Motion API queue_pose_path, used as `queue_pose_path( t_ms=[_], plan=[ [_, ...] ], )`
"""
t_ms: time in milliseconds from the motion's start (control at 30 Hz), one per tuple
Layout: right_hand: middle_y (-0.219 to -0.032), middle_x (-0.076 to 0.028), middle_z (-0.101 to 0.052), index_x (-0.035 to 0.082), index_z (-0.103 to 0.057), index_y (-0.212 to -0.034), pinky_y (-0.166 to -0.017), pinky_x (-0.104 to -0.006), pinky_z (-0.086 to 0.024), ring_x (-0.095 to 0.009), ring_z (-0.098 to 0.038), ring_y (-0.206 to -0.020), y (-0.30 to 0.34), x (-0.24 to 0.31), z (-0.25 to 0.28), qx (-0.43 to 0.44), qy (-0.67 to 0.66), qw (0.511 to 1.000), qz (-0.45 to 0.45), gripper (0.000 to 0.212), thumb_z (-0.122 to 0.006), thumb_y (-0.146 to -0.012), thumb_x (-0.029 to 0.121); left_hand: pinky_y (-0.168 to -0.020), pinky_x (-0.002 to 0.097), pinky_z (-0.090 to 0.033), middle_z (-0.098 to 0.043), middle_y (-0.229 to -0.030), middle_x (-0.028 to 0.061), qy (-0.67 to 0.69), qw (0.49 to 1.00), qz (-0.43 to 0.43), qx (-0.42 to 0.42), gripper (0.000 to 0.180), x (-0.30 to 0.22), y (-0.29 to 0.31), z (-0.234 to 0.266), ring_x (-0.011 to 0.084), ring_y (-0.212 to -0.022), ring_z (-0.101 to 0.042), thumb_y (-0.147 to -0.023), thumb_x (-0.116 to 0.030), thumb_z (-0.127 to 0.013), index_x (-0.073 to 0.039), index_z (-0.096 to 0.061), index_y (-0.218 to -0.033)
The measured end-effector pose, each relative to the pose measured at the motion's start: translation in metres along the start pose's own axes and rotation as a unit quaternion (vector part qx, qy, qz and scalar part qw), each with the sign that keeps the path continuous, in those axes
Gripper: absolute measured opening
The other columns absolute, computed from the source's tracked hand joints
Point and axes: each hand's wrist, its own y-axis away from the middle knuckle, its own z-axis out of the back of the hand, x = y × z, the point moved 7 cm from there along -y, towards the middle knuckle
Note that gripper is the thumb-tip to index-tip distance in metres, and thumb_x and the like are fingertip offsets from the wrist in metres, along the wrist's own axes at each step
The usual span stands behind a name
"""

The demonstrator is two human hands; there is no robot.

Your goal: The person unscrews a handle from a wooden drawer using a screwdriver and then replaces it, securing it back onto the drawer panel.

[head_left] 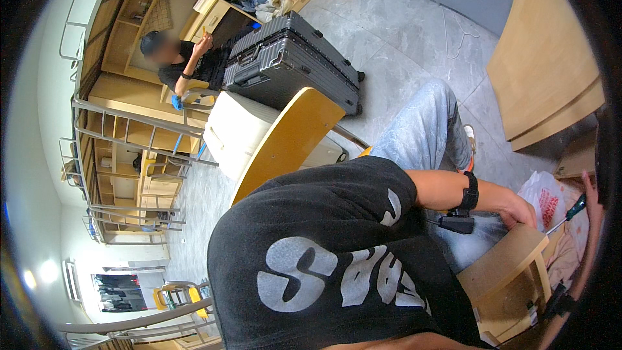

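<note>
My left hand (518, 212) grips the upper edge of a light wooden drawer-like box (505, 266), which stands in front of my lap. My wrist there wears a black strap with a small black device (459, 220). At the right rim my right hand (591, 210) is dim and squeezed by the lens. It appears closed on a dark green screwdriver (575, 208), whose thin metal shaft slants down toward the box's edge. The fingers of that hand are mostly hidden. Behind the box lie a white plastic bag (539, 196) with red print and some pinkish cloth (565, 258).
A large dark grey suitcase (291, 65) and a white case (236, 133) stand beside a wooden chair back (291, 136). Beyond the suitcase sits another person (188, 68) with one hand raised. A pale wooden panel (551, 52) stands at the upper right; a white cable (459, 45) lies on tiles.
</note>
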Motion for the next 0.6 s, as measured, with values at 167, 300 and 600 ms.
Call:
queue_pose_path(
  t_ms=[167, 300, 600],
  plan=[
    [-0.090, -0.021, -0.067, -0.003, -0.067, -0.097, -0.077, -0.0389, -0.047, -0.030, -0.065, -0.084, -0.043, -0.064, -0.055, -0.035, -0.200, 0.975, 0.088, 0.050, -0.058, -0.082, 0.044, -0.060, 0.0293, -0.052, -0.068, -0.079, 0.0080, -0.008, 1.000, 0.003, -0.007, 0.014, -0.006, 0.006, -0.007, 0.0165, -0.067, -0.065, -0.081, -0.010, -0.063, 0.003, -0.066, -0.087],
    [-0.090, -0.021, -0.067, -0.002, -0.067, -0.096, -0.077, -0.0386, -0.047, -0.030, -0.065, -0.084, -0.077, -0.102, -0.086, -0.078, -0.263, 0.955, 0.114, 0.049, -0.058, -0.082, 0.044, -0.061, 0.0289, -0.052, -0.068, -0.080, 0.0072, -0.016, 1.000, 0.009, -0.010, 0.013, -0.007, 0.006, -0.008, 0.0160, -0.067, -0.065, -0.081, -0.009, -0.063, 0.002, -0.066, -0.087],
    [-0.089, -0.022, -0.067, 0.001, -0.068, -0.093, -0.078, -0.0382, -0.048, -0.029, -0.065, -0.085, -0.093, -0.134, -0.100, -0.059, -0.334, 0.928, 0.155, 0.046, -0.058, -0.082, 0.043, -0.065, 0.0304, -0.052, -0.068, -0.082, 0.0082, -0.025, 1.000, 0.009, -0.005, 0.014, -0.016, 0.018, -0.021, 0.0174, -0.071, -0.065, -0.081, -0.008, -0.063, 0.003, -0.065, -0.090]
  ],
)
